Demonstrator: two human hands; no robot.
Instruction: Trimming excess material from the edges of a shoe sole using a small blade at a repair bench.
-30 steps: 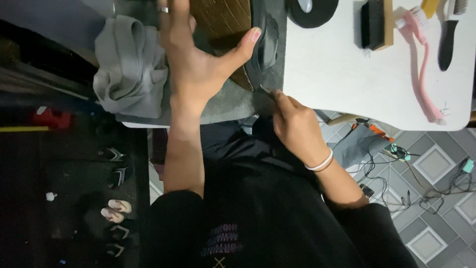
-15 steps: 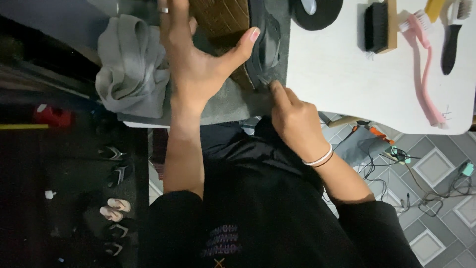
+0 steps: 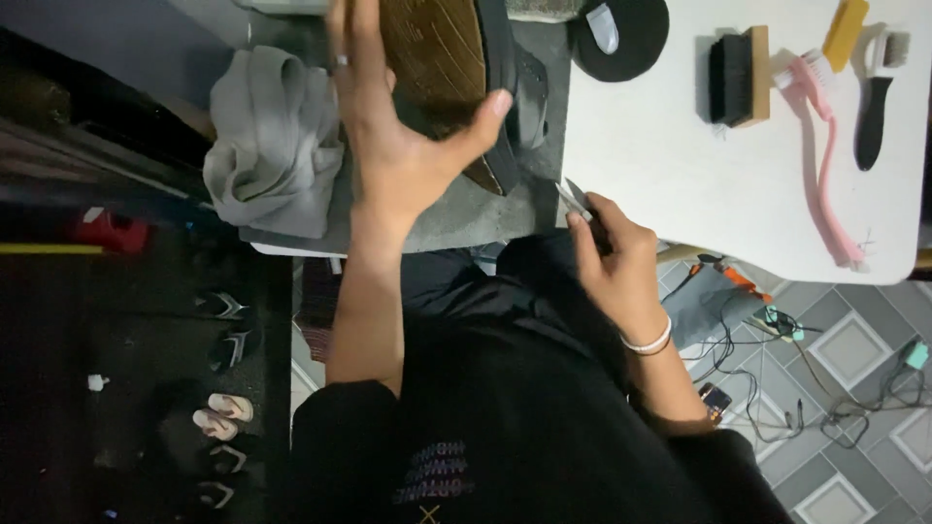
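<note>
My left hand is spread over a shoe with a brown sole and black upper, thumb hooked on its edge, holding it on a grey mat. My right hand sits at the table's near edge, fingers closed around a small metal blade whose tip points toward the shoe. The blade tip is a little apart from the shoe's heel end.
A crumpled grey cloth lies left of the shoe. On the white table are a black round lid, a wooden black-bristle brush, a pink brush, a black-handled brush. Sandals and cables lie on the floor.
My right hand has drawn back from the shoe's heel toward the table edge, and the blade now shows. My left hand stays pressed on the shoe.
</note>
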